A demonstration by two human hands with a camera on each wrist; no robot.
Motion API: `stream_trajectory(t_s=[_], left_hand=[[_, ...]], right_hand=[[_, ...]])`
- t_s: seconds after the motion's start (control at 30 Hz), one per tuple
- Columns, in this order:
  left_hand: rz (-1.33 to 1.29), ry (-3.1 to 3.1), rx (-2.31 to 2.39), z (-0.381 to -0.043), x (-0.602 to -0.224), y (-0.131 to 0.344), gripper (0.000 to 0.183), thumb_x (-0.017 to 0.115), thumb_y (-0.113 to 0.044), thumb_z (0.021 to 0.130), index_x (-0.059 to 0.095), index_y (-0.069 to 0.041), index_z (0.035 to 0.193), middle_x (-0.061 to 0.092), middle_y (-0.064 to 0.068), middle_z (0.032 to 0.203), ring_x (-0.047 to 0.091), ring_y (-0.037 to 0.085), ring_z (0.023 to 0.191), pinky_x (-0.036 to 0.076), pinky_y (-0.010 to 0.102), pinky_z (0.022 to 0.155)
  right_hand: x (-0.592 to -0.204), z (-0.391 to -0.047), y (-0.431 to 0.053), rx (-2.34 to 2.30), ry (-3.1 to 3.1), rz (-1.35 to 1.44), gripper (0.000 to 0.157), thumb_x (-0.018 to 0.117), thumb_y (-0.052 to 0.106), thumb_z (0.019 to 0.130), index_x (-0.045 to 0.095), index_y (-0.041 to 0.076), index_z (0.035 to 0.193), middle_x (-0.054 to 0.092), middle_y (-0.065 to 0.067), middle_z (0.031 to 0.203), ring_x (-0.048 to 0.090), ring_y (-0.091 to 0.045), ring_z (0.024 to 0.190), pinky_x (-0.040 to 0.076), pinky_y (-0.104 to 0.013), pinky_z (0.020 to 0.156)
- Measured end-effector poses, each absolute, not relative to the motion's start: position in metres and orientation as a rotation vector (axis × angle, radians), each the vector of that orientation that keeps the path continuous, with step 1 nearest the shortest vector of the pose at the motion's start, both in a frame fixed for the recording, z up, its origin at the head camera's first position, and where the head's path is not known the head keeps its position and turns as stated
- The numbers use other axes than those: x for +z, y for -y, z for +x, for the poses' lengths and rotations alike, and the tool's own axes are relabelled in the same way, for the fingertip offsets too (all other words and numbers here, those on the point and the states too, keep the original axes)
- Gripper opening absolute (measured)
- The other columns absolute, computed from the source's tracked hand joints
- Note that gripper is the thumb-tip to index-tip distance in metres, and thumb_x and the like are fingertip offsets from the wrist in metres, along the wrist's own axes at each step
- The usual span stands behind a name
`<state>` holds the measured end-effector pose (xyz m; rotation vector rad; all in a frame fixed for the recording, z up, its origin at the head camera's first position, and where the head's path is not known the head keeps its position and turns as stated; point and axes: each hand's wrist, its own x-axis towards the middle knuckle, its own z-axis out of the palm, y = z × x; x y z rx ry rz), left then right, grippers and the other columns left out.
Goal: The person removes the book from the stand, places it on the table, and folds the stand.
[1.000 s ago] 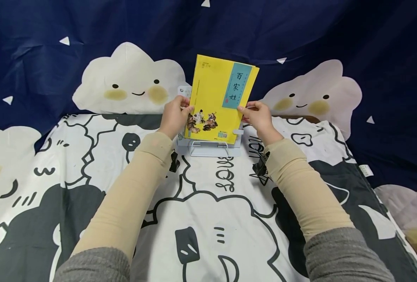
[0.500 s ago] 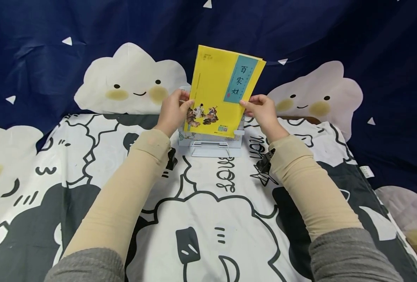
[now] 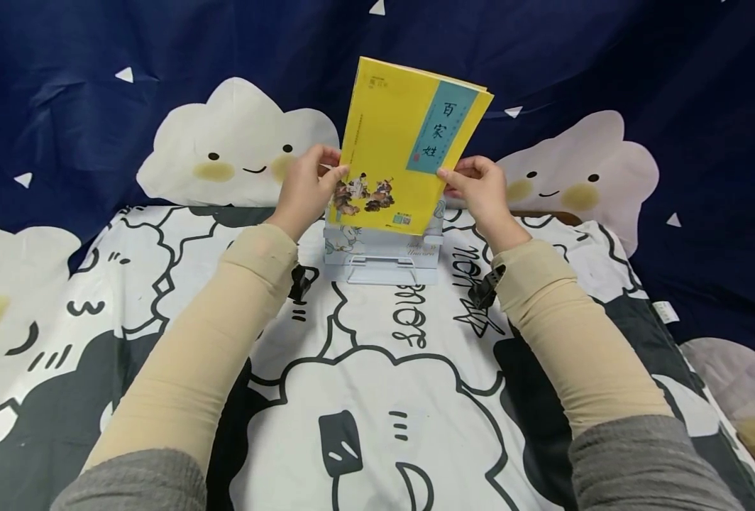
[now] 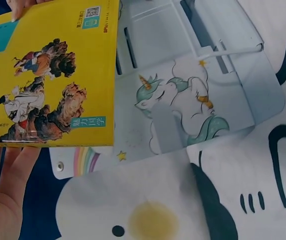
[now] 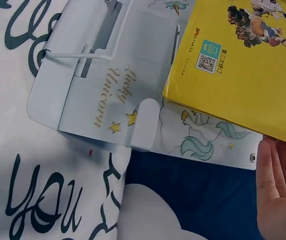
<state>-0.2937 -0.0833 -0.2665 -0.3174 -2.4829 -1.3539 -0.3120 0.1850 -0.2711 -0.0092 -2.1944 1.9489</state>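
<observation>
A yellow book [image 3: 390, 135] with a teal title panel and small painted figures is held up, tilted slightly to the right. My left hand [image 3: 307, 188] pinches its left edge, thumb on the cover and fingers behind. On the right edge, my right hand [image 3: 480, 195] grips it the same way. Behind and below the book stands a pale blue book stand [image 3: 384, 273] with a wire front support and a unicorn print [image 4: 177, 100]. In the right wrist view, the book's lower corner is apart from the stand's side clip [image 5: 146, 122].
The stand rests on a white and black cartoon-print cloth [image 3: 377, 376]. A navy curtain [image 3: 543, 50] with smiling cloud prints hangs behind. A dark wrist device [image 3: 485, 287] sits at the right cuff.
Both hands have raised the yellow book upward, away from the stand's lower ledge, and its tilt to the right has grown. More of the stand's printed front now shows.
</observation>
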Motion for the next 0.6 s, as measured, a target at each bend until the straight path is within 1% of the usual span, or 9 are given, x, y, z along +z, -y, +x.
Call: stream_trajectory(t_s=[0.17, 0.23, 0.47, 0.53, 0.6], left_hand=[[-0.347, 2.442, -1.339, -0.292, -0.262, 0.088, 0.028, 0.062, -0.02, 0.099, 0.059, -0.003, 0.121, 0.066, 0.012, 0.121, 0.063, 0.024, 0.105, 0.052, 0.034, 0.092], [-0.353, 2.432, -1.331, -0.291, -0.261, 0.089, 0.029, 0.063, -0.02, 0.099, 0.06, -0.003, 0.121, 0.066, 0.012, 0.119, 0.062, 0.024, 0.104, 0.051, 0.034, 0.091], [-0.373, 2.428, -1.306, -0.285, -0.26, 0.095, 0.03, 0.062, -0.022, 0.099, 0.06, -0.004, 0.123, 0.067, 0.011, 0.115, 0.061, 0.023, 0.098, 0.049, 0.03, 0.082], [-0.383, 2.43, -1.309, -0.282, -0.26, 0.097, 0.032, 0.062, -0.021, 0.099, 0.058, -0.005, 0.125, 0.067, 0.011, 0.114, 0.061, 0.022, 0.096, 0.049, 0.029, 0.081], [-0.402, 2.434, -1.32, -0.279, -0.26, 0.099, 0.036, 0.062, -0.02, 0.099, 0.055, -0.005, 0.131, 0.066, 0.012, 0.113, 0.061, 0.022, 0.094, 0.049, 0.029, 0.078]], right_hand=[[-0.265, -0.309, -0.182, 1.91, 2.186, 0.045, 0.018, 0.078, 0.014, 0.086, 0.061, 0.009, 0.09, 0.065, 0.005, 0.078, 0.067, -0.011, 0.07, 0.059, -0.023, 0.071], [-0.262, -0.307, -0.181, 1.903, 2.184, 0.055, 0.018, 0.078, 0.014, 0.086, 0.062, 0.01, 0.09, 0.065, 0.005, 0.077, 0.067, -0.011, 0.07, 0.059, -0.023, 0.071], [-0.256, -0.302, -0.179, 1.887, 2.21, 0.049, 0.017, 0.079, 0.014, 0.085, 0.064, 0.009, 0.091, 0.064, 0.004, 0.076, 0.065, -0.012, 0.07, 0.059, -0.021, 0.068], [-0.256, -0.3, -0.178, 1.875, 2.225, 0.05, 0.017, 0.079, 0.014, 0.085, 0.064, 0.009, 0.092, 0.064, 0.004, 0.077, 0.066, -0.011, 0.069, 0.06, -0.022, 0.068], [-0.256, -0.298, -0.177, 1.865, 2.235, 0.051, 0.017, 0.079, 0.014, 0.085, 0.064, 0.008, 0.093, 0.065, 0.004, 0.077, 0.066, -0.01, 0.068, 0.06, -0.022, 0.068]])
